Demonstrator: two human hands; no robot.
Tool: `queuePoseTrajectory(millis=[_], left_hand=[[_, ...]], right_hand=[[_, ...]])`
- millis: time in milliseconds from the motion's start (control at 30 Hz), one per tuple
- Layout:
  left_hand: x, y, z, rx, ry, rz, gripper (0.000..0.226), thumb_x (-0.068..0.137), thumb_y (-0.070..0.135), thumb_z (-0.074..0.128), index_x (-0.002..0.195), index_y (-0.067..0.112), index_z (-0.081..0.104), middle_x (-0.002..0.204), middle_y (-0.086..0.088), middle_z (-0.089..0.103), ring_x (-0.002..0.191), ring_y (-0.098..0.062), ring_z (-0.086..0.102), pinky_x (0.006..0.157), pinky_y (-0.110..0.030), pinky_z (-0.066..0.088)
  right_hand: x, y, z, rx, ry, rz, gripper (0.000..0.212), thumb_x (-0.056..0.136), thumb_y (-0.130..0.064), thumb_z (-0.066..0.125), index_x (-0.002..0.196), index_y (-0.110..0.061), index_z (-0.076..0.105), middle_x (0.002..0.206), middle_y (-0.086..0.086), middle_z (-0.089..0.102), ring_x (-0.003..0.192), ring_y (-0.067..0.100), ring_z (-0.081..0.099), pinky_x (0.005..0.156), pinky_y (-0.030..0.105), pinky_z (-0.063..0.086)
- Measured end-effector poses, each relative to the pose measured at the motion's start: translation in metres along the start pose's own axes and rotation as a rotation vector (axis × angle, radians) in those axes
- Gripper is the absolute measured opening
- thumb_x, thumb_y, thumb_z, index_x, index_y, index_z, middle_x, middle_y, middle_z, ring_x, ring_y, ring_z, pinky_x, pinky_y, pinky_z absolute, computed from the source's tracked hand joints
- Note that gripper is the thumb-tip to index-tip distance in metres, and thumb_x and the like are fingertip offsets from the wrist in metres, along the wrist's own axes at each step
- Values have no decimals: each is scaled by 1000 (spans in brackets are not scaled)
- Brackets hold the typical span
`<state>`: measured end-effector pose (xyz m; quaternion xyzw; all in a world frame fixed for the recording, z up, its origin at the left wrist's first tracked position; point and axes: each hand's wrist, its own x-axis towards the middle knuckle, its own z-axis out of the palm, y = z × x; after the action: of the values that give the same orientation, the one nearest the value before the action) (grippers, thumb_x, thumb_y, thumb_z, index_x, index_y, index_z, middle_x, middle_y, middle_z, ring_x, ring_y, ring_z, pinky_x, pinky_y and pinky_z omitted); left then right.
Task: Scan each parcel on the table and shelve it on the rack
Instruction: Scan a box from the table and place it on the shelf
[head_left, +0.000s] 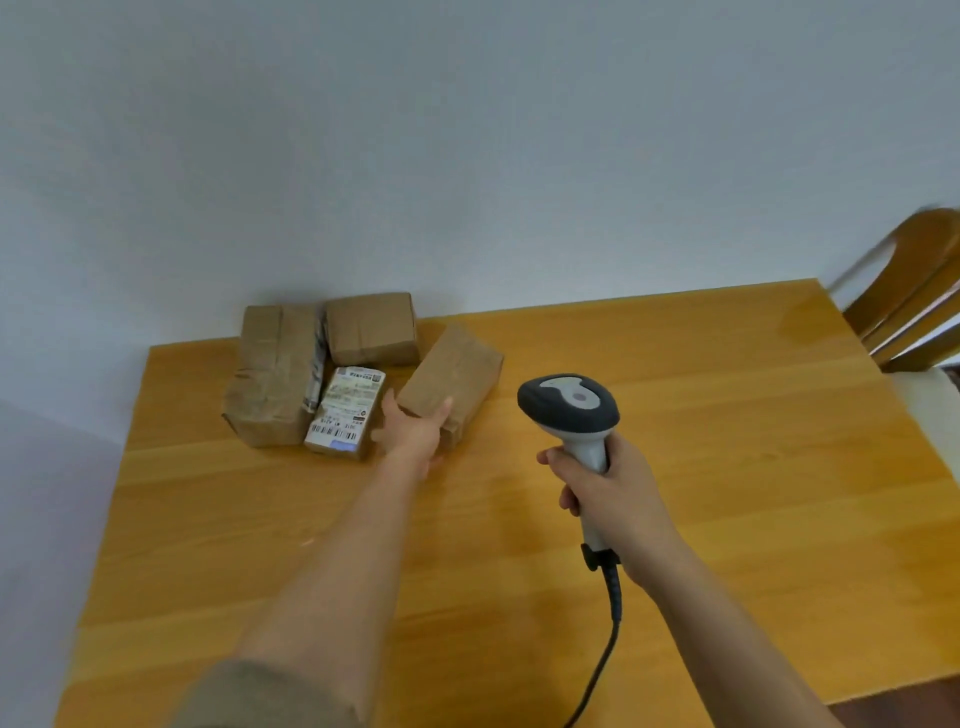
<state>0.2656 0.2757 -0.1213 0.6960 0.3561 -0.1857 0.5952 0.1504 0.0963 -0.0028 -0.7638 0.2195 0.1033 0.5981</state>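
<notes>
- Parcels lie grouped at the far left of the surface (675, 415).
- Left hand (415, 431) grips the near end of the tilted parcel (457, 374), thumb on top, fingers beneath.
- Right hand (613, 499) is wrapped around the scanner (571, 410) handle, well apart from that parcel.
- Labelled parcel (345, 410) sits just beside the left hand.

chair (919, 291): cut off by the right edge, top blurred
scanner cable (602, 660): runs off the bottom edge
label (345, 408): print too small to read
left hand (415, 431): fingertips hidden behind tilted parcel (457, 371)
</notes>
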Motion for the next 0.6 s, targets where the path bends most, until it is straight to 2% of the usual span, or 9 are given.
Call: queuePoseTrajectory(millis=[67, 133, 200, 267, 300, 367, 467, 600], left_hand=[[4, -5, 5, 0, -14, 96, 85, 77, 29, 83, 144, 27, 31, 140, -5, 40, 123, -30, 49, 82, -43, 57], [-7, -12, 8, 100, -3, 254, 75, 74, 19, 85, 133, 20, 39, 127, 3, 43, 116, -18, 51, 93, -35, 52], [-23, -25, 7, 251, 40, 414, 55, 79, 5, 79, 120, 15, 45, 123, 2, 41, 107, -12, 51, 87, -20, 47], [-32, -46, 3, 386, 65, 488, 37, 85, -7, 66, 110, 12, 48, 125, -5, 43, 107, -15, 54, 85, -19, 48], [-34, -55, -1, 434, 66, 479, 35, 87, -9, 61, 112, 12, 49, 127, -6, 42, 108, -15, 53, 88, -21, 49], [-35, -68, -9, 457, 72, 393, 39, 91, -6, 57, 124, 13, 46, 134, -4, 38, 101, -9, 53, 90, -25, 49], [-38, -63, -8, 398, 98, 367, 49, 93, 2, 58, 137, 14, 39, 138, -1, 35, 87, -4, 51, 83, -25, 45], [-43, -40, 14, 307, 65, 401, 52, 96, 28, 59, 142, 17, 37, 143, -1, 32, 107, -16, 51, 97, -39, 48]], right_hand=[[9, 4, -1, -7, -8, 7, 10, 93, -20, 65, 101, -16, 60, 98, 17, 69, 54, 9, 56, 61, 33, 49], [16, 6, -3, 1, -12, 14, 11, 93, -19, 65, 102, -17, 59, 98, 18, 69, 53, 9, 56, 60, 32, 49], [20, 7, -5, 6, -11, 25, 12, 93, -19, 65, 102, -15, 59, 98, 21, 69, 53, 10, 56, 59, 32, 49], [22, 7, -7, 11, -15, 35, 12, 93, -18, 65, 102, -15, 59, 97, 21, 69, 53, 11, 56, 57, 30, 49], [23, 8, -8, 13, -21, 39, 11, 92, -18, 65, 102, -15, 59, 97, 21, 69, 53, 11, 56, 57, 30, 49], [25, 9, -10, 17, -33, 48, 11, 92, -18, 65, 100, -17, 59, 97, 20, 69, 53, 10, 56, 56, 29, 48], [29, 12, -14, 55, -14, 65, 10, 92, -16, 65, 100, -19, 59, 95, 18, 69, 52, 10, 54, 56, 29, 48], [41, 16, -19, 88, 31, 95, 12, 93, -17, 64, 103, -17, 59, 73, 9, 60, 53, 11, 53, 54, 27, 46]])
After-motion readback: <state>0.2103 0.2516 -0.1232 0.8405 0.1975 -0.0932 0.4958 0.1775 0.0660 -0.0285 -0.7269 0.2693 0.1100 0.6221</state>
